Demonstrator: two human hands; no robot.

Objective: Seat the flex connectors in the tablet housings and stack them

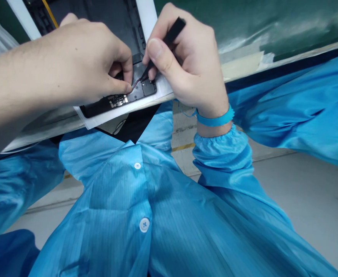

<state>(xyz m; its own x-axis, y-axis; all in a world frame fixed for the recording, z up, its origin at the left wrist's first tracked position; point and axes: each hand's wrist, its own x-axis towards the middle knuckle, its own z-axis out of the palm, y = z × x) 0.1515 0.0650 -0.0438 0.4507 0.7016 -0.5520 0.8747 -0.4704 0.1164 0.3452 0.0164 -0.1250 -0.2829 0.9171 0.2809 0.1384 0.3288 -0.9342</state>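
Observation:
My right hand (186, 61) is shut on a slim black spudger-like tool (171, 36), and its tip reaches down to a thin red-and-black wire (135, 84). My left hand (85, 61) pinches that wire near the same spot between thumb and fingertip. The wire lies on a black electronic device housing (114, 34), close to a small circuit board with a connector (118, 101). Both hands hide much of the housing's interior.
A white sheet (122, 117) lies under the device at the edge of a green work mat (272, 23). A blue wrist strap (215, 120) circles my right wrist. My blue smock (128, 200) fills the lower view, with a grey floor (310, 192) beyond.

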